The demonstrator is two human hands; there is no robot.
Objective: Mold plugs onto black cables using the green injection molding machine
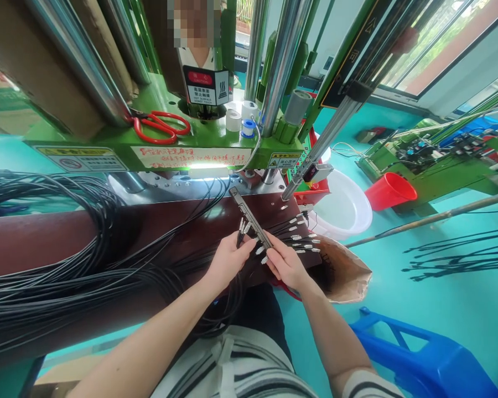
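Observation:
My left hand (230,262) grips a few black cable ends with metal terminals (241,231). My right hand (286,262) pinches the lower end of a long slotted steel bar (251,218), which slants up across the dark brown bench top (182,218). Several more terminated cable ends (299,237) fan out beside my right hand. From under both hands, a thick bundle of black cables (53,260) sweeps left over the bench and hangs over its front edge.
A green moulding machine (157,145) with steel columns stands ahead, holding red-handled scissors (160,127) and tape rolls (243,119). A person (199,50) stands behind it. A brown paper bag (344,271), white basin (344,204), red bucket (390,190) and blue stool (419,354) stand right.

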